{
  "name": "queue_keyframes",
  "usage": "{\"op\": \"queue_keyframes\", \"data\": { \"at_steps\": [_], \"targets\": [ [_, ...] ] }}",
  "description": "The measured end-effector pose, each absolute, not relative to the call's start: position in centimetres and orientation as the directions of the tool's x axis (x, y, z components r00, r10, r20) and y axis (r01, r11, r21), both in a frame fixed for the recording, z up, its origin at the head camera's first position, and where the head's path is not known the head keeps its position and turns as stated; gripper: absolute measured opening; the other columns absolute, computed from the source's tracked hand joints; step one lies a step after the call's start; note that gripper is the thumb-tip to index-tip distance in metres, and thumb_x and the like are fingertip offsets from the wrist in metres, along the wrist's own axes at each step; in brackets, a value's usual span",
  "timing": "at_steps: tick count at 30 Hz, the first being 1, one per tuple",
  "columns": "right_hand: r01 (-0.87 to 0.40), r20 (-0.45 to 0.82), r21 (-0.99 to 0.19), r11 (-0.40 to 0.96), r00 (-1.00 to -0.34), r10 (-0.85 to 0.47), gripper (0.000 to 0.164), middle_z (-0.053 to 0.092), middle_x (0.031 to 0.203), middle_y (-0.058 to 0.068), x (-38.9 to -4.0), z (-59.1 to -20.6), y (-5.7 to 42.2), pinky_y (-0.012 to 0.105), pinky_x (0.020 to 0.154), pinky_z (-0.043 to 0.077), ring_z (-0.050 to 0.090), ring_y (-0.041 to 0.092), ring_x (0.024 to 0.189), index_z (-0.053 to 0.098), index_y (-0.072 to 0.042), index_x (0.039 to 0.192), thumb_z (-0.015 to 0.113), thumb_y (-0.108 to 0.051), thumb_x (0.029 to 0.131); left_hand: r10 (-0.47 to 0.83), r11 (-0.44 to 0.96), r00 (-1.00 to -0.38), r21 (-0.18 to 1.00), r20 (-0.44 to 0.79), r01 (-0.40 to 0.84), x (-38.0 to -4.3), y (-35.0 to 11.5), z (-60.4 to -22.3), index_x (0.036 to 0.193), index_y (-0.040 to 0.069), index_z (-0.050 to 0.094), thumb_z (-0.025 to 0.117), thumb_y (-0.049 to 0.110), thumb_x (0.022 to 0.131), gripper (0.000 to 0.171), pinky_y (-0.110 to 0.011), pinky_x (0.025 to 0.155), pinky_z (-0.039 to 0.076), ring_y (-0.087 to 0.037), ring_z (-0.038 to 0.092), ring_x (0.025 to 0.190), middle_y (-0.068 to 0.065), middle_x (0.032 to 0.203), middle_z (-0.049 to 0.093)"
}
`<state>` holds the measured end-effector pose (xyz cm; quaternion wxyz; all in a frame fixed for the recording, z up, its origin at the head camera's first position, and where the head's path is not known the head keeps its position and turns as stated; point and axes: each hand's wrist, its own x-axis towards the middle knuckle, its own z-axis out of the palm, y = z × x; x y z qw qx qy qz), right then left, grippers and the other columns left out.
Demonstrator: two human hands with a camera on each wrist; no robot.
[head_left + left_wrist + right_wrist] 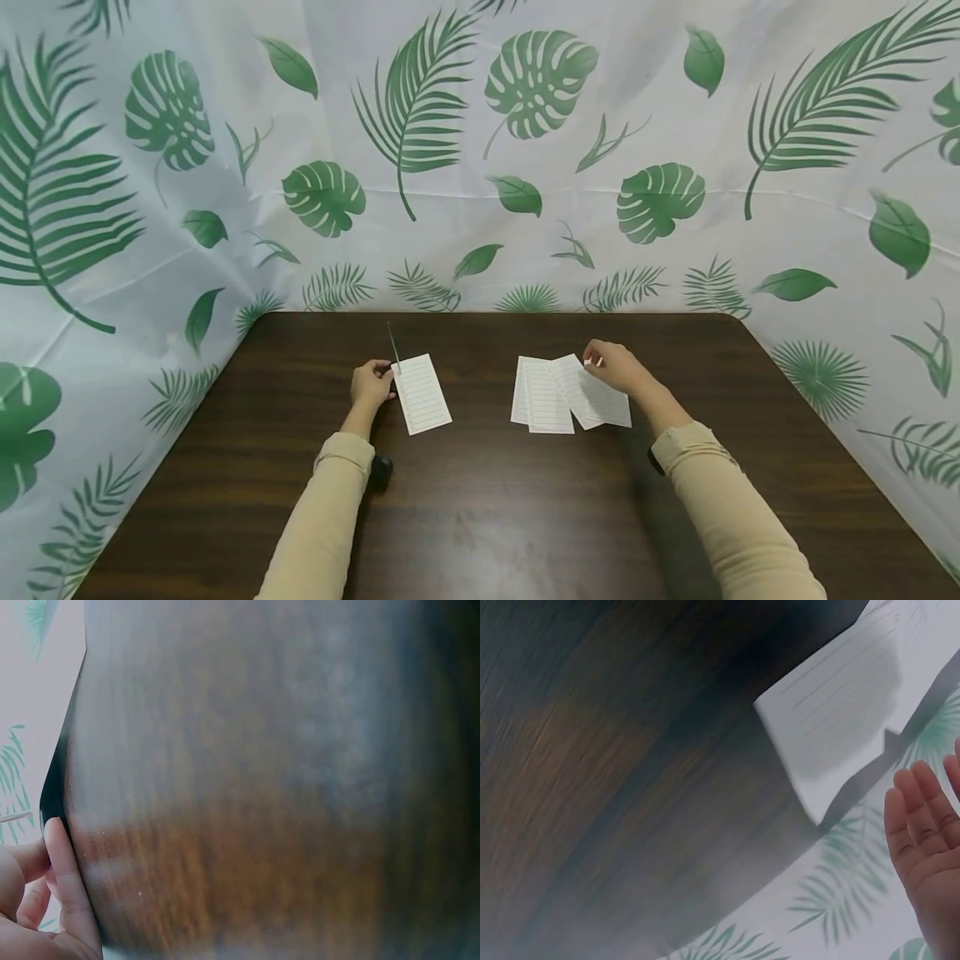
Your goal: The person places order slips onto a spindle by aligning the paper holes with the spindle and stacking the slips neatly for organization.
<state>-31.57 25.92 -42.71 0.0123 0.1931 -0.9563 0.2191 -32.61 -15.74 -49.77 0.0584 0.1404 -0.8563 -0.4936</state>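
Note:
In the head view my left hand (372,383) holds a pair of scissors by the dark handles; the thin metal blades (393,343) point away from me. A lined white card (424,400) lies right beside that hand, touching or just under the scissors. In the left wrist view, bent fingers (66,877) show at the lower left. My right hand (617,367) hovers over the right end of several overlapping lined cards (551,404). Its fingers (922,817) look loosely extended in the right wrist view, apart from a card (832,712); the thumb is hidden there.
The dark wooden table (495,500) reaches back to a white cloth (465,233) printed with green leaves, which also hangs at both sides. Bare tabletop separates the single card from the overlapping ones. A black wrist device (381,472) is on the left wrist.

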Motion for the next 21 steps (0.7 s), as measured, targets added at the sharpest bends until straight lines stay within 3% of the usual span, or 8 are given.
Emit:
{"op": "queue_keyframes", "data": {
  "at_steps": [3, 8, 12, 21],
  "targets": [
    [-0.374, 0.097, -0.398, 0.838, -0.925, -0.367, 0.023, 0.062, 0.098, 0.025, -31.7, -43.0, 26.9, 0.05, 0.081, 0.052, 0.059, 0.04, 0.093, 0.056, 0.008, 0.103, 0.064, -0.006, 0.086, -0.3, 0.488, -0.954, 0.854, -0.027, -0.178, -33.1, -15.9, -50.5, 0.112, 0.006, 0.064, 0.058, 0.012, 0.092, 0.022, -0.026, 0.051, 0.057, -0.017, 0.062, 0.051, -0.016, 0.094, 0.05],
    [-0.322, -0.007, -0.379, 0.867, -0.936, -0.351, 0.059, 0.05, 0.124, 0.036, -31.6, -43.4, 28.3, 0.06, 0.1, 0.04, 0.046, 0.051, 0.117, 0.045, 0.015, 0.124, 0.072, -0.016, 0.082, -0.295, 0.51, -0.953, 0.833, -0.065, -0.215, -31.9, -15.4, -48.7, 0.117, 0.002, 0.061, 0.054, 0.009, 0.093, 0.026, -0.026, 0.055, 0.058, -0.016, 0.062, 0.053, -0.019, 0.1, 0.051],
    [-0.29, -0.075, -0.377, 0.88, -0.937, -0.341, 0.079, 0.038, 0.134, 0.04, -31.4, -43.6, 29.2, 0.062, 0.106, 0.033, 0.035, 0.054, 0.125, 0.035, 0.018, 0.132, 0.076, -0.022, 0.078, -0.276, 0.525, -0.96, 0.827, -0.055, -0.198, -31.1, -15.1, -47.8, 0.119, 0.0, 0.059, 0.053, 0.009, 0.094, 0.027, -0.019, 0.051, 0.055, -0.007, 0.053, 0.049, -0.021, 0.103, 0.049],
    [-0.279, -0.208, -0.339, 0.898, -0.909, -0.361, 0.096, 0.029, 0.139, 0.043, -31.3, -44.3, 30.2, 0.062, 0.109, 0.029, 0.03, 0.055, 0.128, 0.026, 0.023, 0.134, 0.081, -0.026, 0.073, -0.276, 0.518, -0.958, 0.828, -0.075, -0.214, -30.8, -15.2, -47.8, 0.121, 0.001, 0.058, 0.052, 0.01, 0.095, 0.028, -0.018, 0.052, 0.055, -0.003, 0.051, 0.048, -0.021, 0.107, 0.048]
  ]
}}
